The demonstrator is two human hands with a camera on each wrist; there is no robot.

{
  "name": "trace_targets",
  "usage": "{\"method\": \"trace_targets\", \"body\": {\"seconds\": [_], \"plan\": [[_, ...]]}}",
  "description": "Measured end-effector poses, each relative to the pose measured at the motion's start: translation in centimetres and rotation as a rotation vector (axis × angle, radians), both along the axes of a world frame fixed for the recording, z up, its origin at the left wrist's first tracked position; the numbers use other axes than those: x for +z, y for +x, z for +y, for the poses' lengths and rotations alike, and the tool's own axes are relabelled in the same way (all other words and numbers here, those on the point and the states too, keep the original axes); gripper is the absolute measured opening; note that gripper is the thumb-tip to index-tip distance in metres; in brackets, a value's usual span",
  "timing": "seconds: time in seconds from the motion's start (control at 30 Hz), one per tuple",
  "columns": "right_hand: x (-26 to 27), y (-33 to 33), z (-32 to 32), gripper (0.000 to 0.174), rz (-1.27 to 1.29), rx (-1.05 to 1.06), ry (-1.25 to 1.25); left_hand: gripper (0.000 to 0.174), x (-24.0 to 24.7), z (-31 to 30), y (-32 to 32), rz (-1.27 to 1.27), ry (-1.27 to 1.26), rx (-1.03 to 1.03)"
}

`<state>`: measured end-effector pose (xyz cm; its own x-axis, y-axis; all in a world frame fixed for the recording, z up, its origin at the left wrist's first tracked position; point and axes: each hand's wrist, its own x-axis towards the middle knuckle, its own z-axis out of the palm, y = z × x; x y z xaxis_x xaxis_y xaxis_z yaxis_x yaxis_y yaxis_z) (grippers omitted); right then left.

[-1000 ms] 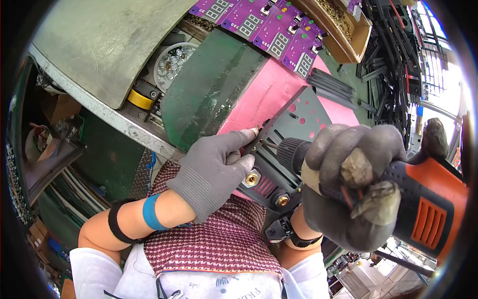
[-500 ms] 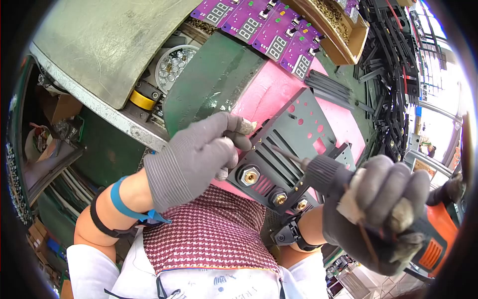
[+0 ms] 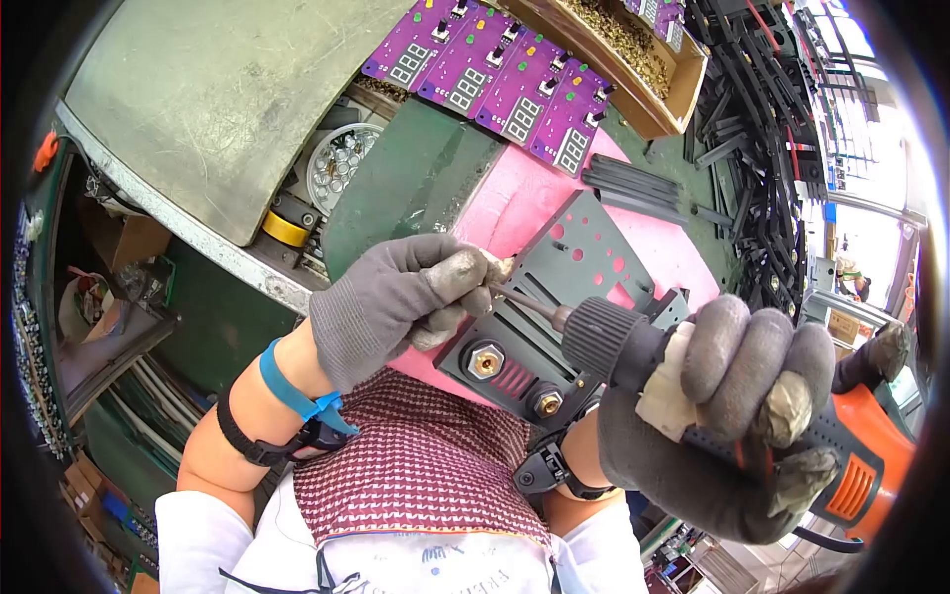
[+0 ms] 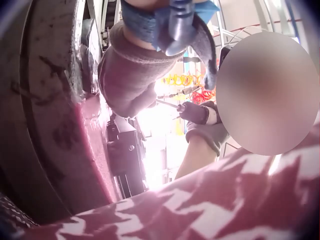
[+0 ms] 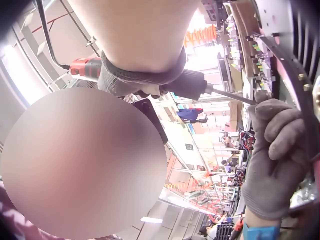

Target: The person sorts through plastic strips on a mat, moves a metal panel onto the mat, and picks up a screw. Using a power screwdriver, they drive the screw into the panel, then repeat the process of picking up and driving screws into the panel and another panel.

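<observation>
In the head view my gloved right hand point(image 3: 727, 366) grips an orange and black electric screwdriver point(image 3: 609, 342), its long bit point(image 3: 531, 301) directed left. Thumb and forefinger of my gloved left hand point(image 3: 396, 297) pinch at the bit's tip; whether a screw sits between them I cannot tell. The right wrist view also shows the bit point(image 5: 232, 95) meeting the left hand's fingertips point(image 5: 261, 97). Beneath the bit lies a dark grey metal panel point(image 3: 584, 223) with slots, round holes and brass fittings point(image 3: 485, 362) in hex nuts.
A pink pad point(image 3: 495, 213) lies under the panel. Beyond it are purple circuit boards point(image 3: 485, 84) with digit displays, black strips point(image 3: 633, 188) and a box point(image 3: 683, 99) of small screws. At left stand a dish of clear parts point(image 3: 341, 163) and yellow tape point(image 3: 285, 229).
My left hand has come away from the panel's edge. The screwdriver drew back from the panel, then its bit moved left to meet the left fingertips.
</observation>
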<state>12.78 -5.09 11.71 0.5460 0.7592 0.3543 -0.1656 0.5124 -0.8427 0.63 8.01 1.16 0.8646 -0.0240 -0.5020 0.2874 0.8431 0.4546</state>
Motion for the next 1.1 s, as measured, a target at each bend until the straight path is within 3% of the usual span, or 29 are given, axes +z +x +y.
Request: {"method": "trace_targets", "body": {"seconds": [0.4, 0.57, 0.7, 0.77, 0.83, 0.87, 0.97, 1.03, 1.07, 1.1], "plan": [[-0.3, -0.7, 0.1, 0.033, 0.002, -0.086, 0.062, 0.044, 0.4, -0.2, 0.4, 0.02, -0.111, -0.078], [0.2, -0.1, 0.0, 0.037, -0.064, -0.006, -0.009, 0.046, 0.5, -0.5, 0.4, 0.079, -0.022, -0.142], [0.1, 0.4, -0.3, 0.036, -0.077, -0.009, 0.006, 0.049, 0.6, -0.8, 0.7, 0.02, -0.01, -0.067], [0.6, 1.0, -0.8, 0.034, -0.079, 0.092, -0.061, 0.051, 0.7, -0.6, 0.8, 0.05, 0.011, -0.076], [0.5, -0.3, -0.6, 0.033, -0.026, 0.014, -0.035, 0.056, 0.7, 0.1, 0.9, 0.028, 0.106, -0.267], [0.5, -0.7, -0.3, 0.032, 0.025, -0.062, -0.01, 0.056, 0.9, 0.2, 1.0, 0.029, 0.106, -0.268], [0.7, 1.1, -0.8, 0.026, -0.069, 0.064, -0.069, 0.065, 0.4, -0.2, 1.3, -0.053, 0.324, -0.268], [0.3, 1.7, -0.8, 0.023, -0.064, -0.001, -0.083, 0.056, -1.6, -1.3, 1.5, -0.117, 0.627, 0.145], [-0.1, 1.9, -0.8, 0.021, -0.06, -0.058, -0.093, 0.056, -0.9, -1.5, 1.6, -0.118, 0.623, 0.139], [-0.6, 2.2, -0.8, 0.022, -0.055, -0.114, -0.102, 0.049, 0.6, -1.6, 1.7, 0.018, 0.755, -0.012]]}}
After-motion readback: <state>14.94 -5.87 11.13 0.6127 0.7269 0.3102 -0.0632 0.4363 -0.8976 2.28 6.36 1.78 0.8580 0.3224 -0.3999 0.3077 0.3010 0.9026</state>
